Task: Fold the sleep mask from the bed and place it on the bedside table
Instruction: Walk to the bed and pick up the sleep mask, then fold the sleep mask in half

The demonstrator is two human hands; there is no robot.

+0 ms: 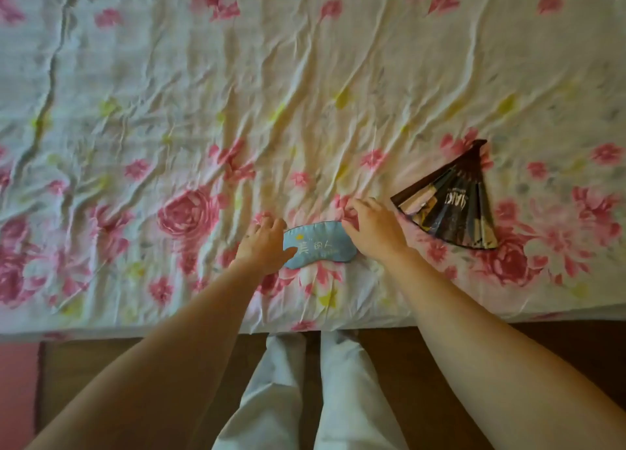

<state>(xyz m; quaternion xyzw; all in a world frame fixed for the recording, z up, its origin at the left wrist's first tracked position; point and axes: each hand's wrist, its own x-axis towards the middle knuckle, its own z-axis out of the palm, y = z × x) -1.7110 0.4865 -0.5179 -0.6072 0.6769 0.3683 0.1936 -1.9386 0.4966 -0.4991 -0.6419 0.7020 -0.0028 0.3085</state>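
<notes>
A light blue sleep mask (320,244) with printed characters lies flat on the flowered bed sheet (305,111), close to the bed's near edge. My left hand (262,243) rests on the mask's left end, thumb laid across the fabric and fingers curled past its top edge. My right hand (372,228) covers the mask's right end, fingers spread and bent down onto the sheet. Both ends of the mask are hidden under the hands. The bedside table is not in view.
A half-open dark folding fan (450,209) lies on the sheet just right of my right hand. The bed's near edge (338,329) runs across the lower part of the view, with a dark wooden floor (440,355) and my light trouser legs (305,382) below it.
</notes>
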